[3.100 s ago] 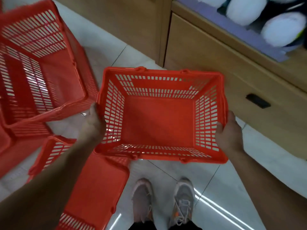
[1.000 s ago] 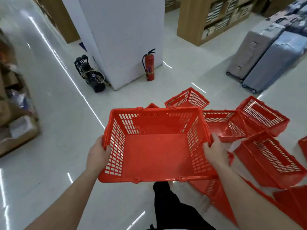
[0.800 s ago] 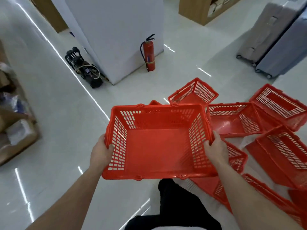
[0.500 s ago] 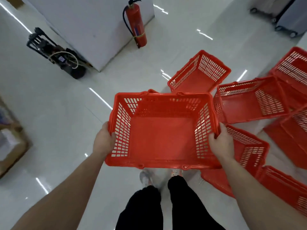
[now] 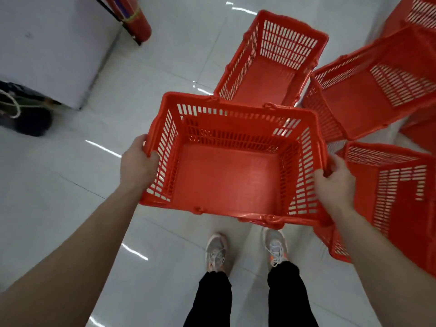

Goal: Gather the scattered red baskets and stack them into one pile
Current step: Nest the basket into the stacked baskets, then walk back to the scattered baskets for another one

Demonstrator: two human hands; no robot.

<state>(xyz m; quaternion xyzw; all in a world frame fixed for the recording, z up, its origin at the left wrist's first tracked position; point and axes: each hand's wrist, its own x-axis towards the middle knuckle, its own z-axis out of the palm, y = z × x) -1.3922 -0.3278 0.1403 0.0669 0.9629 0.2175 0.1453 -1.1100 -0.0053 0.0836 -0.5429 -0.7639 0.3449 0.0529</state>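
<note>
While we stand on the pale tiled floor (image 5: 70, 190), we carry one red basket (image 5: 226, 178) in front of the body with both hands; it hangs mouth up, above the tiles, with its near rim over the toes of the grey shoes (image 5: 215, 252). The left hand (image 5: 138, 164) grips the basket's left end wall at the rim, thumb lying against the slotted inner face; the right hand (image 5: 335, 185) is curled round the right end rim, fingers hooked over the edge. Both hands are thus closed on the same basket, one at each short end; nothing lies inside it.

Further red baskets lie on the floor ahead and to the right. The far basket (image 5: 271, 64) sits just beyond the carried one, its near end hidden behind the carried basket's far rim; the upper right basket (image 5: 377, 90) lies tilted beside it, the two close at their rims; the lower right basket (image 5: 396, 197) lies just beside our right hand and runs under the forearm; the corner basket (image 5: 422, 13) shows only in part at the top right edge.

At the upper left stands a white column (image 5: 47, 43); a red fire extinguisher (image 5: 132, 17) stands against it, cut off by the frame; a dark machine (image 5: 23, 116), blurred, sits at the column's foot on the left edge. Black trousers (image 5: 212, 300) show above the shoes.
</note>
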